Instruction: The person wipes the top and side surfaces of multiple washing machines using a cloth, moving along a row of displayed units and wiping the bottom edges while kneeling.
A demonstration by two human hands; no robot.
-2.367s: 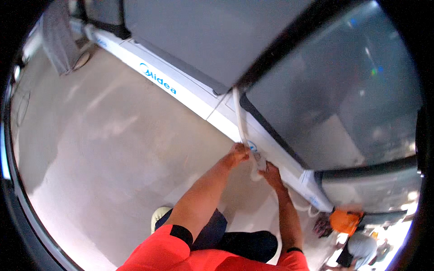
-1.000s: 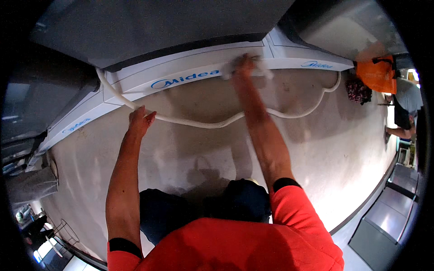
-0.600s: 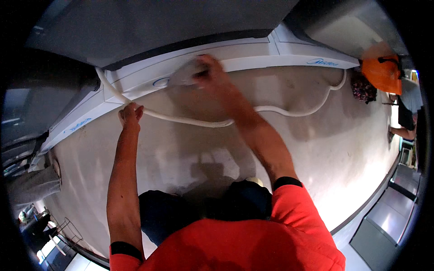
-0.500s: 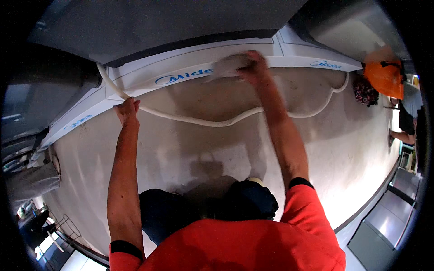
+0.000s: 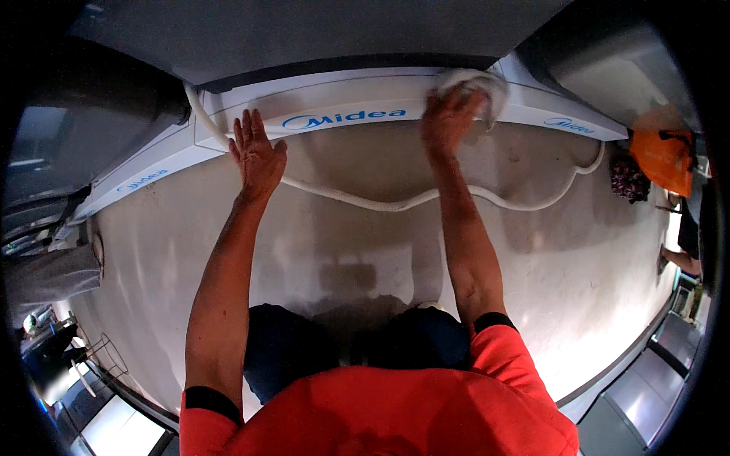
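Observation:
A long white base (image 5: 251,106) with blue lettering on its front runs below the dark grey appliance (image 5: 304,38). On its right part lies a whitish cloth (image 5: 490,85), bunched and slightly blurred, with my right hand (image 5: 450,125) pressing and holding it. My left hand (image 5: 258,161) is open, fingers spread toward the base's front edge, with nothing in it. A white hose (image 5: 372,204) comes down at the base's left, passes behind my left hand and under my right forearm, and winds along the floor to the right.
An orange bag (image 5: 660,159) and a dark patterned bundle (image 5: 630,179) rest at the right end of the base. Another person's arm (image 5: 680,262) shows at the right rim. Grey cabinets (image 5: 635,403) stand lower right. A grey-clothed leg (image 5: 57,277) is at the left.
My left hand has let go of the hose and opened, shifting right and up to the base. The cloth under my right hand has slid right along the base, uncovering the lettering.

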